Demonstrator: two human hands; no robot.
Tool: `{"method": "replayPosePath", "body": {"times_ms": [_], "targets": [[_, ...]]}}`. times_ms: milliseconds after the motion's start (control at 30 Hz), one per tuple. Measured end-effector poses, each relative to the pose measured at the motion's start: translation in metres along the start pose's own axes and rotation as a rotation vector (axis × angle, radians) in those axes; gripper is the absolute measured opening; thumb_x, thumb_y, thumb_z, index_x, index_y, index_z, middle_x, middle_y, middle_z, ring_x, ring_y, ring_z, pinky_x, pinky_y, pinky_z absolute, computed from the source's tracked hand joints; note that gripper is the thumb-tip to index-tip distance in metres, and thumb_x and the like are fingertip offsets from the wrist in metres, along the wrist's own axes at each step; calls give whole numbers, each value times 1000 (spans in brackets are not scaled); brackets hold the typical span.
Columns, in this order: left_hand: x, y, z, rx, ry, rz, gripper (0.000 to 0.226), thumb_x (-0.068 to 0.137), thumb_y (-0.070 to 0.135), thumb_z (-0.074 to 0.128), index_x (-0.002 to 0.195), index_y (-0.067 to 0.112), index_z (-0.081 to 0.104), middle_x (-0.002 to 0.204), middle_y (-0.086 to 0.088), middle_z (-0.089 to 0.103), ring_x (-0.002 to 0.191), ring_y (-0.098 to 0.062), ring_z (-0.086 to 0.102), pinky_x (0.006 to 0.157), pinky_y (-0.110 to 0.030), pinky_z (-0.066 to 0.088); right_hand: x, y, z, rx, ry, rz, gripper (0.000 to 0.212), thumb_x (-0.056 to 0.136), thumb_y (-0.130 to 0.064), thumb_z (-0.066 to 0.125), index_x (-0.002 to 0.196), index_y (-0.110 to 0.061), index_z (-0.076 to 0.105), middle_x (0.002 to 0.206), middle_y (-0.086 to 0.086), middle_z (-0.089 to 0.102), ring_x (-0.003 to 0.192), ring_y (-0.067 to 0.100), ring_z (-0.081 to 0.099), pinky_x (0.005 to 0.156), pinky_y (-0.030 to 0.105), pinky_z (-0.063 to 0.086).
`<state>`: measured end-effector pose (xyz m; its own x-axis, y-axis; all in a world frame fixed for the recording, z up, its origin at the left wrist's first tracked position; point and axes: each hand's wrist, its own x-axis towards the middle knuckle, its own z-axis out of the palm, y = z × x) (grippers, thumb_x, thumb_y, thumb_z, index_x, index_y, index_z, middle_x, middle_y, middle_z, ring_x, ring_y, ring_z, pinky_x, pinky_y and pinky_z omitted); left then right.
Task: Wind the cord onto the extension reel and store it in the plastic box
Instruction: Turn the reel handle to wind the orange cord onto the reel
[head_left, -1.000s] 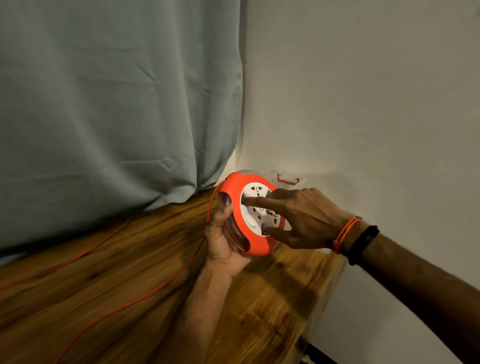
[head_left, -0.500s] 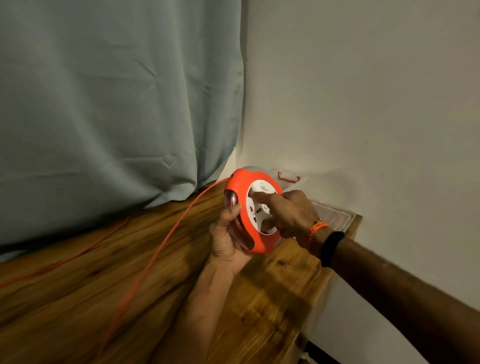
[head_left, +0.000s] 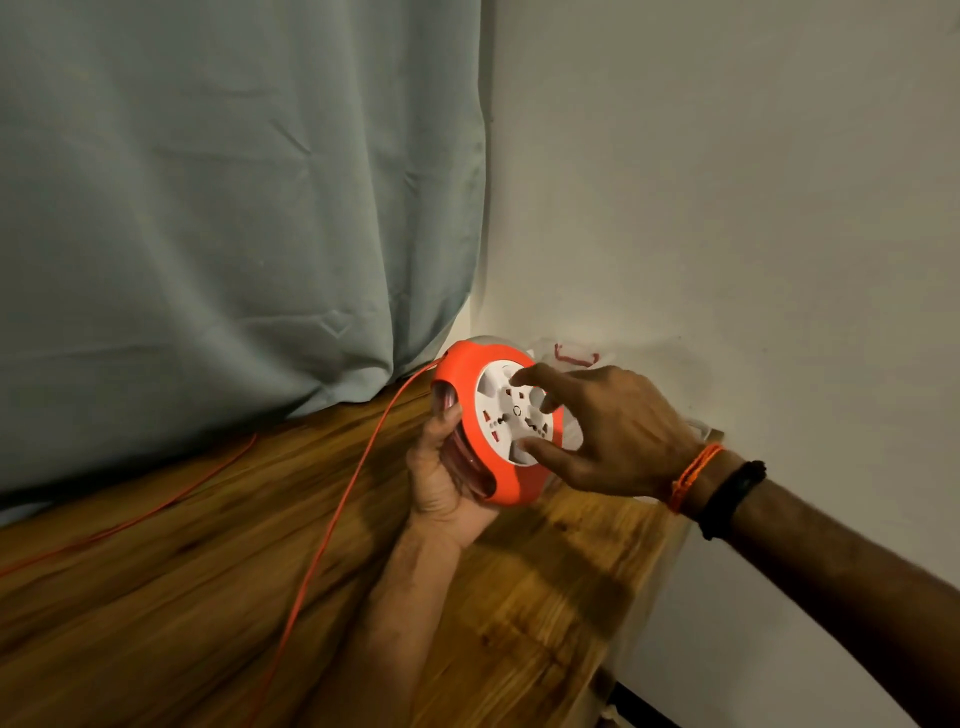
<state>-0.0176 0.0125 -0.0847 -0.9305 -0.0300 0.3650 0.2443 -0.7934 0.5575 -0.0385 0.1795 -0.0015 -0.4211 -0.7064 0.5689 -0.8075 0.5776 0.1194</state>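
Observation:
An orange extension reel (head_left: 460, 370) with a white socket face is held upright above the wooden table's far right corner. My left hand (head_left: 439, 480) grips its rim from behind and below. My right hand (head_left: 605, 434) has its fingertips spread in the recesses of the white face. A thin orange cord (head_left: 332, 525) runs from the reel's top left down across the table to the bottom edge. A clear plastic box (head_left: 574, 358) with a red latch stands behind the reel against the wall, mostly hidden by the reel and my right hand.
The wooden table (head_left: 545, 623) ends at its right edge close to the white wall (head_left: 727, 208). A grey-green curtain (head_left: 234, 208) hangs along the back and touches the tabletop. A second run of orange cord (head_left: 171, 496) lies across the left of the table.
My right hand has turned on the white face, from fingers bunched to fingers spread. The cord has swung and shifted across the table towards the reel.

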Motion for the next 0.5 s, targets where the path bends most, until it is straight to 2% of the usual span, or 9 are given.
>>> {"method": "replayPosePath", "body": {"times_ms": [100, 233, 367, 433, 500], "targets": [[0, 0, -2, -5, 0, -18, 96, 56, 36, 90, 142, 13, 55, 134, -21, 61, 119, -41, 61, 92, -57, 50, 1, 4, 0, -86, -64, -150, 63, 88, -58, 49, 145, -32, 39, 108, 3, 72, 82, 24, 68, 69, 37, 57], [0, -1, -1, -5, -18, -26, 81, 61, 37, 88, 135, 13, 63, 130, -20, 65, 116, -39, 64, 92, -57, 51, 5, 7, 9, -117, -69, -181, 66, 90, -59, 44, 149, -36, 27, 110, 5, 72, 83, 25, 69, 69, 38, 58], [0, -2, -1, -8, -51, -11, 70, 66, 35, 85, 129, 13, 67, 126, -18, 67, 116, -37, 64, 92, -55, 52, 12, 10, 16, -154, -57, -205, 67, 88, -56, 46, 148, -32, 30, 107, 4, 74, 80, 26, 70, 69, 36, 58], [0, -2, -2, -15, -56, -6, 72, 65, 34, 86, 131, 12, 65, 127, -19, 67, 116, -37, 64, 93, -54, 52, 12, 8, 18, -145, -36, -122, 65, 84, -58, 48, 143, -35, 36, 96, 4, 75, 75, 26, 69, 68, 35, 58], [1, -1, 0, -11, -51, 2, 85, 64, 33, 87, 140, 9, 56, 132, -21, 62, 121, -39, 59, 101, -56, 47, 13, -2, 24, 28, 68, 103, 63, 74, -64, 53, 130, -36, 48, 84, 3, 74, 74, 26, 69, 67, 33, 57]]}}
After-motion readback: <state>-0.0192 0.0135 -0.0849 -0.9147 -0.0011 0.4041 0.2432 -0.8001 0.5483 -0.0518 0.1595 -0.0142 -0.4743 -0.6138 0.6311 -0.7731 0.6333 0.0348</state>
